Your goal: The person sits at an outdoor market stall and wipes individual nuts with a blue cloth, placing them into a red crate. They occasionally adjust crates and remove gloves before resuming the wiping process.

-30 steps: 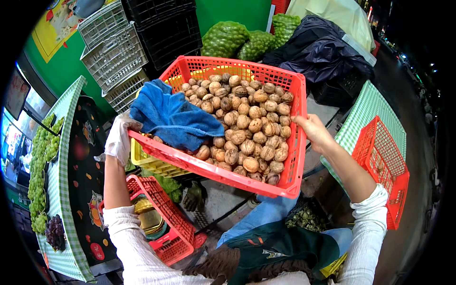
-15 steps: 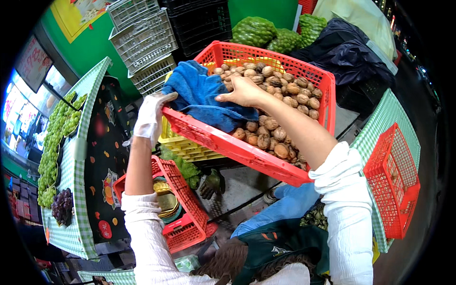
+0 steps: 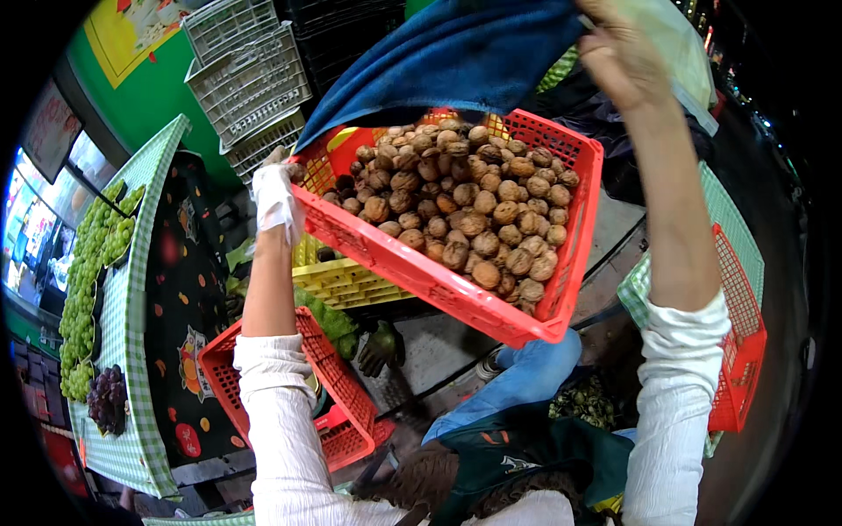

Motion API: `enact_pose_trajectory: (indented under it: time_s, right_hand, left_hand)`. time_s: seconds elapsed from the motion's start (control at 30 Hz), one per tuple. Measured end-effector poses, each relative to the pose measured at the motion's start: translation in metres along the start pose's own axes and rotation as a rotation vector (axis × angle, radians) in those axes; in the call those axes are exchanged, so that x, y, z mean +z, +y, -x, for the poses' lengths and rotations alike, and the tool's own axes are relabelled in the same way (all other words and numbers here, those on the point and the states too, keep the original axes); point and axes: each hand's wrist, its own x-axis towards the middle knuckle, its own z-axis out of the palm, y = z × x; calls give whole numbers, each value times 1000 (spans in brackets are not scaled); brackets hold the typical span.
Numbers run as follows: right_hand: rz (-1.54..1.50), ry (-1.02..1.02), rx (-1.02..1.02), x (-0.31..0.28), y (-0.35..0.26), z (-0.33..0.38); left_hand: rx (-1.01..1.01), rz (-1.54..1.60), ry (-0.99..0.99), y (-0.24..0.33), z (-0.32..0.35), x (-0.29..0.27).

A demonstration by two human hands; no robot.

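A red plastic crate (image 3: pixel 456 294) full of brown walnuts (image 3: pixel 456 210) is tilted in front of me. My left hand (image 3: pixel 276 197), in a white glove, grips the crate's left corner. My right hand (image 3: pixel 618 53) is raised at the top of the view and holds a blue cloth (image 3: pixel 447 57) lifted above the walnuts. The cloth hangs over the crate's far edge. The nuts lie uncovered beneath it.
A yellow crate (image 3: pixel 338 280) sits under the red one. Empty red crates stand at lower left (image 3: pixel 329 394) and right (image 3: pixel 741 342). Grey crates (image 3: pixel 250 74) are stacked behind. A checked table (image 3: pixel 132 289) at left carries green grapes (image 3: pixel 88 272) and dark grapes (image 3: pixel 110 399).
My right hand took the blue cloth off the walnuts and lifted it high above the crate. The left hand keeps its grip on the crate's corner.
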Motion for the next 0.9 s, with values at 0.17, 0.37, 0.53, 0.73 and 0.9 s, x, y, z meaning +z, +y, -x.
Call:
enact_pose_trajectory:
  time_s: [0.17,0.37,0.53,0.73,0.9]
  right_hand:
    - [171,-4,-180,6,-68,49]
    - [246,430,-223,-156,-189,79]
    - [262,478,-214,-189,-259,156]
    - [234,601,-93,-200,-262,263]
    - [140,720,78,-195,-207,330]
  left_hand:
    - [-30,-20,7,16,10,1]
    - [-51,-76,-44,5,-6,2]
    - [-94,-94,-196,11,-10,-1]
    - [-13,-91,-192,11,-32,-10]
    - [-13,-196,-270,23,-11,-9]
